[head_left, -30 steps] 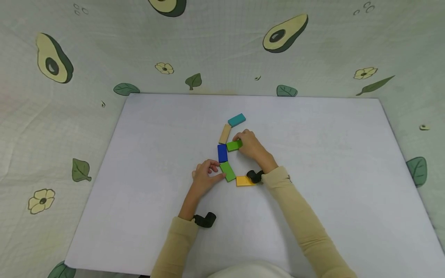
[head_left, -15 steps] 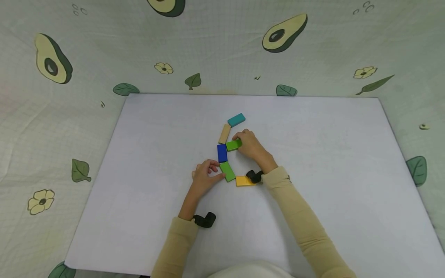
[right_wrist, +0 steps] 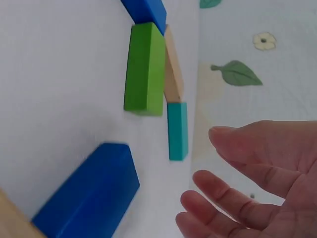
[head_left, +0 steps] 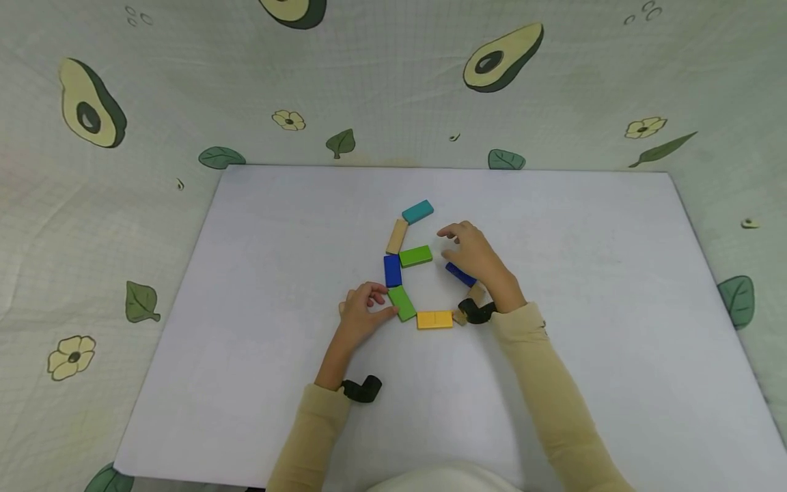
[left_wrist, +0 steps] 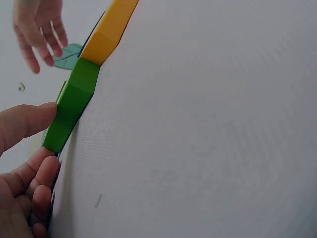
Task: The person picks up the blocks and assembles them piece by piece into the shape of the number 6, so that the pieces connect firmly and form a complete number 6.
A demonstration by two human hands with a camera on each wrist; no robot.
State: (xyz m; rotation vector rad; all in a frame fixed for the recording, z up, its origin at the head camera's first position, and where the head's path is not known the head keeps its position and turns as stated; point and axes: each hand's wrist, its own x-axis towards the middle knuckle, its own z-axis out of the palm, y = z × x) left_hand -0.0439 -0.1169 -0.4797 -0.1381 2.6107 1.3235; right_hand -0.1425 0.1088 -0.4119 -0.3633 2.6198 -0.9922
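Observation:
In the head view my left hand (head_left: 361,313) lies at the outer side of a green block (head_left: 402,303); its thumb touches the block and its fingertips rest near the block's far end. My right hand (head_left: 475,253) hovers with nothing in it, fingers loosely bent, right of a second green block (head_left: 416,256). That block's left end meets a dark blue block (head_left: 392,271). Beneath the right hand sits another blue block (head_left: 460,274), partly covered. The right wrist view shows the right thumb and fingers (right_wrist: 213,186) apart from every block.
A tan block (head_left: 397,236) and a teal block (head_left: 418,212) continue the curve at the top. Yellow blocks (head_left: 434,320) lie at the bottom. Tan blocks (head_left: 476,294) on the right are partly behind the black wrist camera (head_left: 477,311). All rest on a white table (head_left: 246,307).
My right hand has let go of the upper green block and moved to the right, uncovering that block and the blue and tan blocks on the right. The left hand has stayed put.

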